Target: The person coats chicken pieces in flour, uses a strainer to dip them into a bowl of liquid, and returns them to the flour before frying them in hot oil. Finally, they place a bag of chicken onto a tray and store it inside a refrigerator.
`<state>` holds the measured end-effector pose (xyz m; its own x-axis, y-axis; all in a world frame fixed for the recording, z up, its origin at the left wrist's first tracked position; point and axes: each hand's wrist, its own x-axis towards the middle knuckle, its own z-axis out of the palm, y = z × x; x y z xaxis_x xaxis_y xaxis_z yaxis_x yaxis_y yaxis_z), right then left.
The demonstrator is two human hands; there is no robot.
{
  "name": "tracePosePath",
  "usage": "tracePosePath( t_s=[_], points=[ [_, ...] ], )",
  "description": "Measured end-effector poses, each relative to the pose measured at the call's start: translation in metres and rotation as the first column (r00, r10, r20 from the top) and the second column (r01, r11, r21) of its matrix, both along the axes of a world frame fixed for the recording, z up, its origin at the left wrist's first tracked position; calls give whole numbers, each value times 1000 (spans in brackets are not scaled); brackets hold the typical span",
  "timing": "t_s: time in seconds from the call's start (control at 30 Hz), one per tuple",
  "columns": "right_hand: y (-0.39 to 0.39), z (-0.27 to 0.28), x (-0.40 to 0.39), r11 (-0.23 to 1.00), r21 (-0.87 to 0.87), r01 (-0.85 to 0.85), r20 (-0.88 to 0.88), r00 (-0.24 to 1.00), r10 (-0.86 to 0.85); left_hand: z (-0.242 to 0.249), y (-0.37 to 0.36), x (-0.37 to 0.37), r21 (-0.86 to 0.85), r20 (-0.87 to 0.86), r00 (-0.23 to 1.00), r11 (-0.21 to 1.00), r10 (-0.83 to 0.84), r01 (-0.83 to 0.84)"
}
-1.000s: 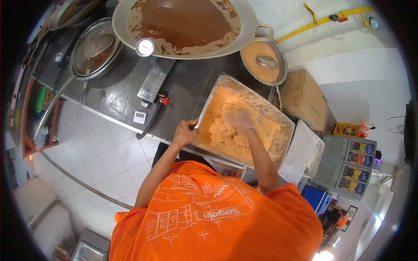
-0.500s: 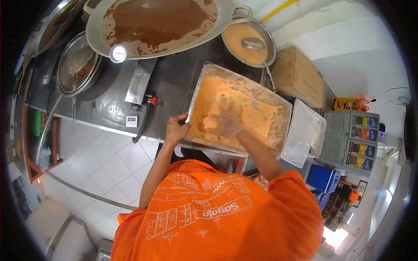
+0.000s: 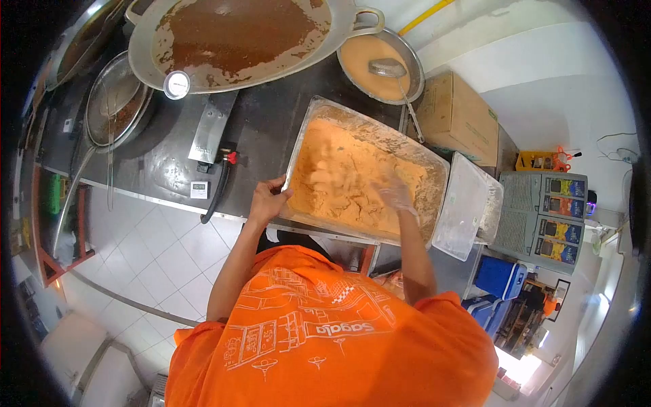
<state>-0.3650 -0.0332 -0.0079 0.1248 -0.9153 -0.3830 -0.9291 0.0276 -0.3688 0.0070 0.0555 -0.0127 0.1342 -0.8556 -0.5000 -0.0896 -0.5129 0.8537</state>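
A rectangular plastic tub sits at the counter's front edge. Orange flour-like powder fills it, with several pale coated lumps at its left side. My left hand is bare and pinches the tub's left rim between thumb and fingers. Inside the tub, over the powder toward its right, is my right hand in a clear plastic glove. Motion smears its fingers, so I cannot make out their pose or whether they hold anything.
Behind the tub stand a large pan of dark oil with a dial thermometer and a bowl of orange batter with a strainer ladle. A cardboard box, a plastic lid and a sieve flank them.
My right hand has moved right across the powder, away from the pale lumps on the left. My left hand stays on the rim. The whole view has shifted slightly.
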Motion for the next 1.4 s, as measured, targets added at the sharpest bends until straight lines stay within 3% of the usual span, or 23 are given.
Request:
tracePosePath(
  t_s=[0.1,0.23,0.27,0.3,0.4,0.47,0.53,0.63,0.67,0.7,0.73,0.77,0.83,0.87,0.93,0.97,1.03,1.07,1.1,1.13,1.2,1.33,1.4],
  points=[
    [7,-24,-37,928,251,275,-364,915,-173,8,-1,1,0,-16,1000,1000,-1,1],
    [51,-117,9,954,244,175,-322,942,-90,5,-2,3,29,-27,999,999,-41,42],
    [30,-70,63,952,249,175,-323,942,-89,6,0,3,23,6,999,999,-48,47],
    [25,-7,106,753,477,453,-203,890,-407,8,0,2,14,38,998,998,-54,54],
    [16,38,111,884,389,260,90,944,-317,25,-4,4,69,-2,999,997,-45,45],
    [-3,47,83,785,285,551,-7,820,-573,0,0,4,34,-38,999,999,-25,26],
    [-44,-12,-1,876,254,410,-405,868,-289,-12,4,4,4,-77,997,1000,-16,16],
    [-81,-94,-59,766,116,633,-287,759,-584,-4,0,3,-12,-64,996,998,-55,54],
    [-88,-211,-116,770,117,627,-284,764,-579,14,-5,5,22,-21,995,995,-96,96],
    [-108,-332,-130,764,-629,141,-100,961,-260,25,-7,6,63,25,989,988,-143,141],
    [-104,-254,-66,766,-626,148,-89,962,-259,26,-7,5,66,36,989,988,-142,140],
    [-90,-156,26,996,-65,56,-424,902,-78,25,-8,5,102,45,989,986,-139,134],
    [-50,-132,89,860,-473,-192,-205,973,105,22,-7,4,136,53,988,981,-146,138],
    [-40,-104,103,860,-473,-190,-207,973,101,20,-5,3,92,37,992,989,-123,119],
    [-31,-54,127,982,13,-190,331,927,175,14,-1,2,44,25,995,994,-96,95],
    [-42,-56,112,982,7,-190,336,925,177,7,2,2,42,0,996,995,-91,91],
    [-87,-70,71,650,60,-758,22,652,758,5,2,6,37,-20,997,997,-70,71],
    [-95,-57,84,648,63,-759,27,650,759,5,2,6,42,24,996,996,-82,81],
    [-103,-27,105,898,102,-428,137,900,413,5,3,3,46,64,993,995,-97,94],
    [-112,-12,125,983,179,-26,217,976,-14,1,3,1,48,62,993,994,-97,94],
    [-135,-39,164,944,152,-294,87,955,283,-6,2,4,21,3,996,996,-91,91],
    [-105,-27,203,832,-41,-553,230,805,547,8,3,-1,54,-12,1000,998,-14,15],
    [-98,-13,208,604,261,-753,192,654,732,9,0,-4,77,-3,1000,997,18,-18]
  ],
)
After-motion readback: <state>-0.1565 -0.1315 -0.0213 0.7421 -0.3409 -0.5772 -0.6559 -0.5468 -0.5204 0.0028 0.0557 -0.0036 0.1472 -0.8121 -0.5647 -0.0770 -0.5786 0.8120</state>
